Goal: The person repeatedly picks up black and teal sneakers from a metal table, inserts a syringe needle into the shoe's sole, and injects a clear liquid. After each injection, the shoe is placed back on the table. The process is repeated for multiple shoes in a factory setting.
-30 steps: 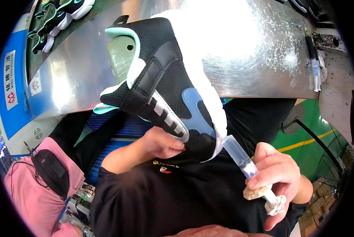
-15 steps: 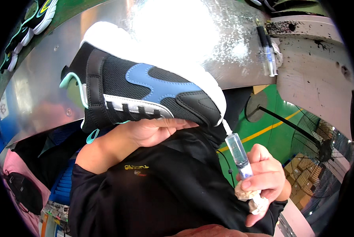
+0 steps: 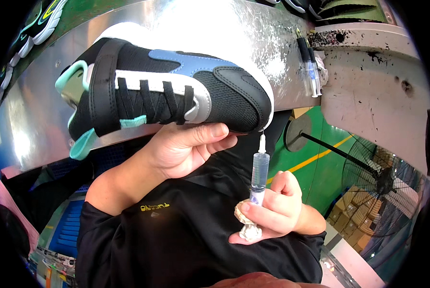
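A black sneaker [image 3: 229, 96] with a blue side patch, white midsole, mint pull tabs and black laces lies tilted across the view, toe to the right. My left hand [image 3: 191, 146] grips it from below, thumb along the upper's near edge. In my right hand [image 3: 272, 206] is a clear syringe [image 3: 260, 172] pointing up, partly filled with clear liquid. Its thin needle tip meets the seam between toe and midsole. Crumpled whitish wads [image 3: 250, 232] wrap the plunger end, by my fingers and thumb.
Behind the shoe is a shiny metal bench top [image 3: 176, 19]. More syringes [image 3: 312, 72] lie at its right end, beside a whitish machine frame [image 3: 378, 86]. Other shoes [image 3: 42, 29] stand far left. A standing fan [image 3: 373, 182] and cardboard boxes [image 3: 352, 211] are at right.
My left hand has rolled the shoe so its laces show more. My right hand has moved left with the syringe, now more upright, its tip still at the toe seam.
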`<state>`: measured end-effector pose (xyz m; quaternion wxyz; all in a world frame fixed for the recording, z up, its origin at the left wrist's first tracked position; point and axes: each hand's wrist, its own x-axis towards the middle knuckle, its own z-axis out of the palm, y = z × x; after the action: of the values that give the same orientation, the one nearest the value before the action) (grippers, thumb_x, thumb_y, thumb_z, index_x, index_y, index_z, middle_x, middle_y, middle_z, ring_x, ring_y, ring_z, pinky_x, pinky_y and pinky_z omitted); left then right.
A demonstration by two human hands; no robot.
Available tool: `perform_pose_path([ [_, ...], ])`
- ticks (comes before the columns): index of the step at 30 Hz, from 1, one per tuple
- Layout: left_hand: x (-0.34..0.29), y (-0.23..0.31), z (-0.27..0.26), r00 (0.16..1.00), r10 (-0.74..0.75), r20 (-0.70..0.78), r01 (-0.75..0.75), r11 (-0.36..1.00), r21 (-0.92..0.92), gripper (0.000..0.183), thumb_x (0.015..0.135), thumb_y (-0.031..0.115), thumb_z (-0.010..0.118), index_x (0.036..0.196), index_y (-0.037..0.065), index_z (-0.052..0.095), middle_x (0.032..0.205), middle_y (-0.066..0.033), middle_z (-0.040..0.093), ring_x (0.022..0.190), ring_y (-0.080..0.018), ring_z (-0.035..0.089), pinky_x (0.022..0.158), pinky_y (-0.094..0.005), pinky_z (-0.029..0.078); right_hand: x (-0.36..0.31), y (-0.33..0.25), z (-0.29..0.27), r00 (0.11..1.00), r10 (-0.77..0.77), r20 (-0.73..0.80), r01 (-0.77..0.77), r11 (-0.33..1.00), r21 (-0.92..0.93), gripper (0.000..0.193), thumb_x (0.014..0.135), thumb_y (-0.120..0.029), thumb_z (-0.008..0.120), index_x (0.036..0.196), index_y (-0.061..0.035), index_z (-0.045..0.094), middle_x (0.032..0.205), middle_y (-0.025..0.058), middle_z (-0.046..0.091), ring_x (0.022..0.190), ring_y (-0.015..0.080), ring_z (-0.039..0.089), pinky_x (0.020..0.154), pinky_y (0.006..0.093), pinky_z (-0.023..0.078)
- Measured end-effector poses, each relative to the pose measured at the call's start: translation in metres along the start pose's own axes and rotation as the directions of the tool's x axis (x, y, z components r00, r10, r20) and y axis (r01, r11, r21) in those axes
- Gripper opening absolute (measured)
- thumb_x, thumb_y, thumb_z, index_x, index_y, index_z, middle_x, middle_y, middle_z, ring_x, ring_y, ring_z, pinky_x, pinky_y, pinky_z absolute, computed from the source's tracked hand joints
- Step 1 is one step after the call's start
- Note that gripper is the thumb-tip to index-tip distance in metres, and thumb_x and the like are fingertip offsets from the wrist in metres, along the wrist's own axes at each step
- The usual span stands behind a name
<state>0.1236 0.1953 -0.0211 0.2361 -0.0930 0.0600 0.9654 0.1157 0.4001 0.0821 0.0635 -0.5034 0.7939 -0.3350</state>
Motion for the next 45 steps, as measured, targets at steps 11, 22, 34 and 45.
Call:
perform_pose_path([
  [11,0.006,-0.002,0.006,0.997,0.068,0.031,-0.069,0.997,0.027,0.035,0.089,0.005,0.054,0.124,0.000,0.050,0.121,-0.0169,0.056,0.113,-0.0311,0.054,0.088,-0.0318,0.053,-0.004,0.007,0.013,0.997,-0.064,-0.040,0.056,0.984,-0.169,0.036,0.069,-0.036,0.075,0.093,-0.0111,0.065,0.066,-0.0026,0.048,0.050,0.0121,0.029,0.046,0.0241,0.024],
  [22,-0.077,0.011,-0.007,0.997,0.052,-0.059,-0.057,0.995,-0.080,0.046,0.078,-0.007,0.055,0.123,0.000,0.050,0.119,-0.0139,0.058,0.112,-0.0270,0.055,0.096,-0.0426,0.044,0.001,0.036,0.009,0.990,-0.003,-0.139,-0.013,0.993,-0.114,0.070,0.065,-0.053,0.077,0.110,-0.0083,0.048,0.071,-0.0012,0.057,0.057,0.0166,0.041,0.063,0.0358,0.031],
  [34,-0.109,0.004,-0.027,0.977,0.021,-0.212,-0.077,0.963,-0.260,0.052,0.080,-0.008,0.050,0.130,0.005,0.043,0.130,-0.0131,0.050,0.124,-0.0289,0.044,0.104,-0.0450,0.033,-0.011,0.100,0.038,0.768,0.545,-0.335,-0.334,0.788,0.517,0.096,0.062,-0.056,0.078,0.127,0.0045,0.041,0.113,0.0096,0.047,0.097,0.0160,0.050,0.083,0.0283,0.043],
  [45,-0.077,0.007,-0.041,0.999,0.010,0.040,-0.001,0.975,-0.221,0.037,0.084,-0.007,0.056,0.120,-0.001,0.053,0.120,-0.0124,0.058,0.113,-0.0236,0.054,0.100,-0.0380,0.041,0.026,0.072,0.033,0.944,0.296,-0.143,-0.051,0.563,0.825,0.093,0.058,-0.072,0.070,0.115,-0.0027,0.044,0.081,0.0056,0.049,0.067,0.0141,0.044,0.057,0.0262,0.028],
])
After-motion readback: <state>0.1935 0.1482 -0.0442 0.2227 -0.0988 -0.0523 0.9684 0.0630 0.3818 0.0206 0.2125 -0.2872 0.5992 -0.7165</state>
